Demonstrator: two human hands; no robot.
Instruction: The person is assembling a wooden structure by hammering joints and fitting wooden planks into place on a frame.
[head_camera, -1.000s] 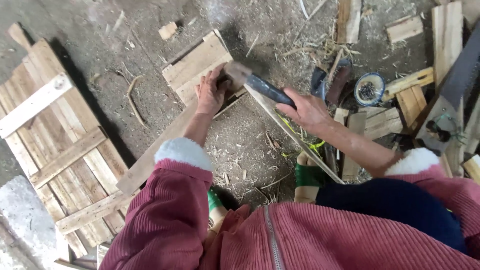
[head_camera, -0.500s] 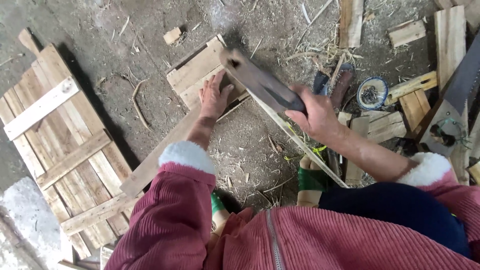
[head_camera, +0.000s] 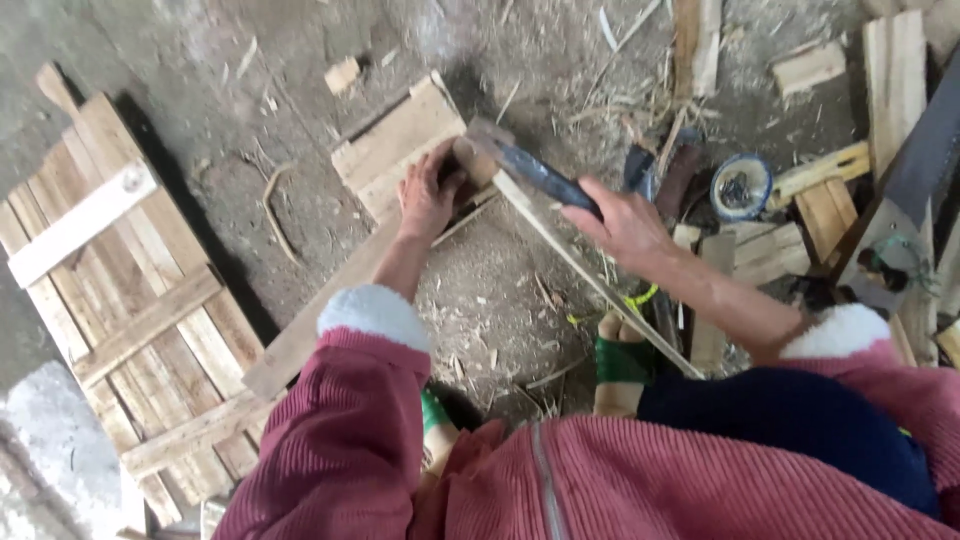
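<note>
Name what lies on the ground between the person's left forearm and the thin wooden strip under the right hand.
In the head view, only bare dirt strewn with wood chips and straw lies between the left forearm and the thin strip.

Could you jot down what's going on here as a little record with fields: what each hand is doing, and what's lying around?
Setting: dirt ground strewn with wood scraps
Left hand: pressing down on a wooden slat piece
Right hand: grip closed on the dark handle of a blade tool, head at the slat piece
Long plank: runs under the left forearm
Slatted panel: lies flat, far left
Small round tin: beyond the right hand
</note>
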